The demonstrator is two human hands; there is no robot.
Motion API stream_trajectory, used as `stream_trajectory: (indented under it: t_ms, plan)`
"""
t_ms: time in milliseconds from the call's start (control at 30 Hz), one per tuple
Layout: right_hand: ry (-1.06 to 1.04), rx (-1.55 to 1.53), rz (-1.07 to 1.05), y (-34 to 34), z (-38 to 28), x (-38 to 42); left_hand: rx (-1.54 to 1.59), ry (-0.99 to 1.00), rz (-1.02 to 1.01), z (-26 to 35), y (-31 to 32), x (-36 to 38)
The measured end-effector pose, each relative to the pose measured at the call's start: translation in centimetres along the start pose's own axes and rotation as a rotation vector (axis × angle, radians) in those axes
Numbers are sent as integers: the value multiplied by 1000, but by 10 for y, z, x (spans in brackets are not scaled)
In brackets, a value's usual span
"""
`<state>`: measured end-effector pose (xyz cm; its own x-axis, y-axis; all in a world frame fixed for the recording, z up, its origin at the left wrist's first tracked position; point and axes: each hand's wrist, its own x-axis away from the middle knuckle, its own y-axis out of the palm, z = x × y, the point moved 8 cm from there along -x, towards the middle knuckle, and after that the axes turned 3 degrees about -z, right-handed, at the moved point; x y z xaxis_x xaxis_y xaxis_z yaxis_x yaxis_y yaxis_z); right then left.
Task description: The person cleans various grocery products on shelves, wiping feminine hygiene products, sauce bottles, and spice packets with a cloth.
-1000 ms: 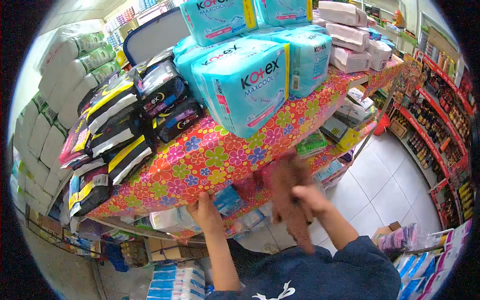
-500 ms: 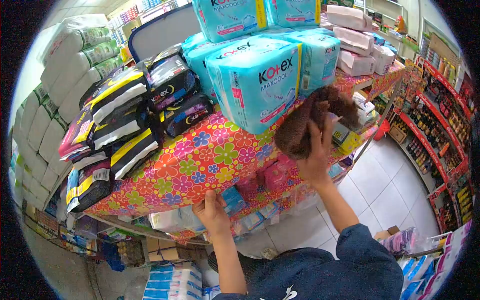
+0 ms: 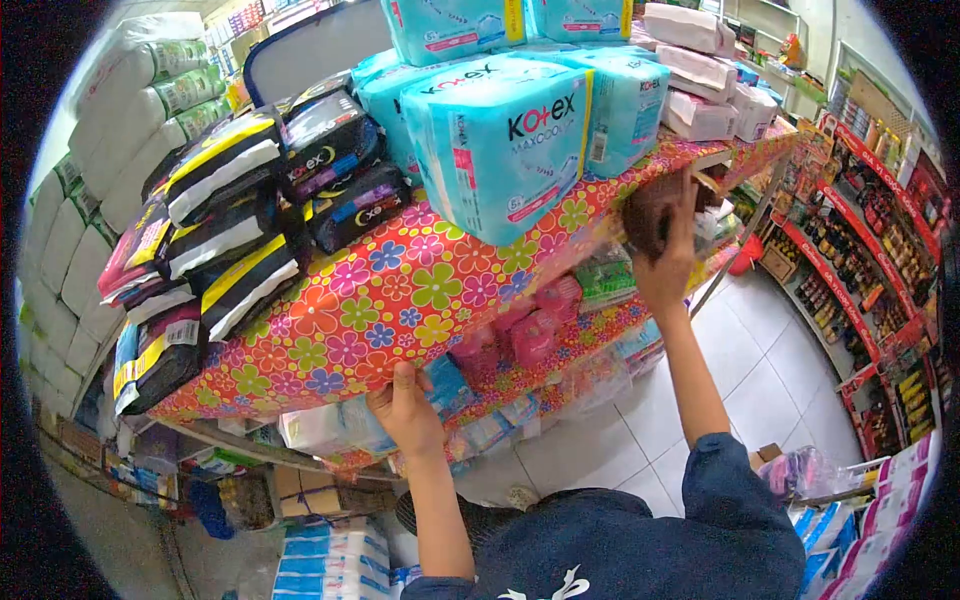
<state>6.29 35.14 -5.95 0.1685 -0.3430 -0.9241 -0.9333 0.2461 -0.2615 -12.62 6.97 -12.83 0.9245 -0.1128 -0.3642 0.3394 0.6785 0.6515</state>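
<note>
A floral plastic cover [image 3: 432, 290] lies over the upper shelf and hangs at its front edge. My left hand [image 3: 405, 410] pinches that front edge, thumb on top and fingers mostly hidden below. My right hand [image 3: 665, 270] holds a brown, fuzzy cloth [image 3: 645, 215] against the right part of the shelf's front edge; motion blurs it a little. Just behind stand turquoise Kotex packs [image 3: 500, 150] in a stack. Black Kotex packs [image 3: 330, 150] with yellow and white bands are piled on the left of the same shelf.
Pink packs [image 3: 535, 335] sit on the lower shelf. White tissue packs [image 3: 700, 70] are stacked at the far right end. A wall rack of bottles [image 3: 850, 300] stands beyond the tiled floor [image 3: 760, 350]. Large white rolls [image 3: 110, 150] are piled at left.
My right hand has moved the brown cloth rightward along the shelf edge, away from the turquoise packs. The left hand stays at the front edge. The view has shifted slightly.
</note>
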Motion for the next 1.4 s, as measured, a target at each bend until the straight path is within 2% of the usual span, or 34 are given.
stream_trajectory:
  t_ms: [100, 233, 300, 367, 500, 600, 700, 800, 867, 1100, 1133, 1167, 1200, 1300, 1400]
  plan:
    - [87, -106, -53, 22, -14, 22, -31, -5, -66, -1, -4, -1]
    - [-107, -321, -29, 37, -82, 36, -53, -51, -16, -5, -11, 0]
    - [-218, -417, 20, 40, -116, 38, -102, -63, -67, -10, -17, -1]
    - [-309, -455, 41, 58, -128, 53, -143, -80, -50, -13, -19, 1]
    - [-454, -403, -160, 54, -179, 55, -175, -150, -66, -13, -20, 3]
    - [-494, -434, -231, 56, -211, 49, -65, -141, -68, -22, -22, 1]
    - [-527, -505, -391, 57, -244, 41, -43, -159, -186, -16, -7, -5]
    - [-651, -492, -497, 54, -276, 35, -583, 185, -131, 2, -11, -6]
    - [-677, -555, -547, 52, -288, 29, -642, 257, -116, 6, -7, -7]
    - [-714, -469, -596, 46, -257, 37, -221, -16, -113, -6, -7, -9]
    - [-654, -493, -609, 48, -243, 40, -135, -72, -104, -8, -6, -7]
    - [-632, -465, -604, 48, -229, 41, 57, -237, -84, -17, -4, -3]
    - [-611, -435, -599, 48, -214, 41, 24, -125, -68, -21, -10, -5]
    - [-509, -303, -498, 42, -166, 36, -63, -111, -113, -24, -20, -5]
    - [-422, -242, -333, 27, -125, 24, -70, -116, -66, -13, -15, 0]
